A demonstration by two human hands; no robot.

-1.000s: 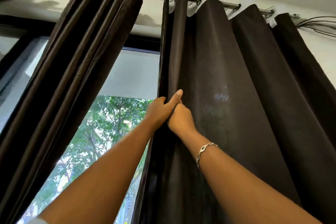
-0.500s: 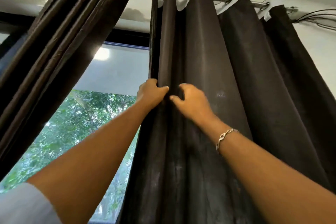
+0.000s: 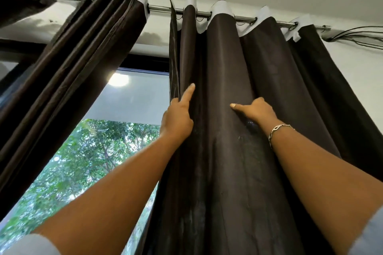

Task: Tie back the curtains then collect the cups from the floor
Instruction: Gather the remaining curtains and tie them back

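Observation:
The dark brown right curtain (image 3: 223,58) hangs in folds from a metal rod (image 3: 161,8). My left hand (image 3: 178,117) grips its left edge, with the thumb lying up the front of the first fold and the fingers hidden behind the fabric. A little to the right, my right hand (image 3: 256,109), with a bracelet on its wrist, holds a fold further in; its fingers are curled into the cloth and its thumb points left. The left curtain (image 3: 93,47) hangs bunched and slanting at the left. No cups or floor are in view.
Between the two curtains is a window (image 3: 128,99) with a black frame, a lowered grey blind and green trees below it. Thin black cables (image 3: 356,35) run off the rod's right end along the white wall. The ceiling is close above.
My hands were close together on the curtain's edge and have moved apart. The right hand has gone right to a fold further in. The left thumb now stretches upward.

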